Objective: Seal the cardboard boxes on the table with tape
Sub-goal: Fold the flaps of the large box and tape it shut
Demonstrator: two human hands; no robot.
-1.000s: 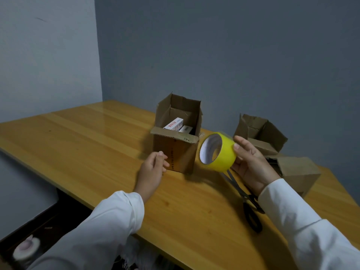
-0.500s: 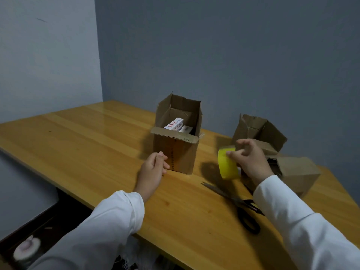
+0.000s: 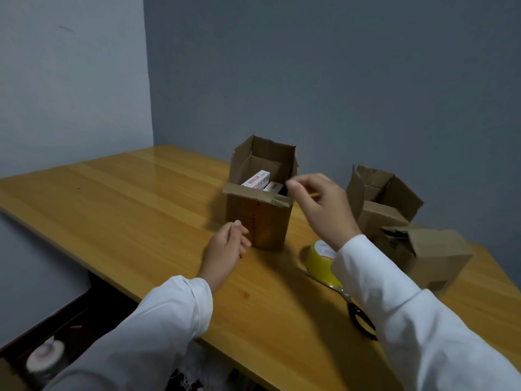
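Clutter gathers toward the far right of the wooden worktop point(image 3: 118, 210); three cardboard boxes stand there, none of them taped. The tall box point(image 3: 260, 210) stands upright near the far edge, roughly midway along it, its flaps raised except the near one, which folds inward over the opening; inside it a white carton with red lettering point(image 3: 256, 179) leans beside a second pale carton point(image 3: 274, 187). Further right a second box point(image 3: 379, 200) stands open with its flaps spread, close to the wall; a third box point(image 3: 428, 256) lies on its side just in front of it, toward the right edge. The yellow tape roll point(image 3: 320, 262) lies on the worktop to the right of the tall box, partly hidden by the right sleeve point(image 3: 394, 300); black-handled scissors point(image 3: 359, 316) lie just beside it on the near side, their blades running under the sleeve, so how they meet the roll cannot be told. Below the near-left edge of the worktop a pale round object point(image 3: 45, 355) sits on the dark floor.

The left hand point(image 3: 225, 249) rests on the worktop against the near lower corner of the tall box, its grip loose, fingers lightly curled and touching the cardboard without closing on it. The right hand point(image 3: 318, 207) hangs in the air at the box's right top corner, blurred, thumb and forefinger drawn close together with the other fingers loosely bent; whether this grip pinches anything cannot be told.
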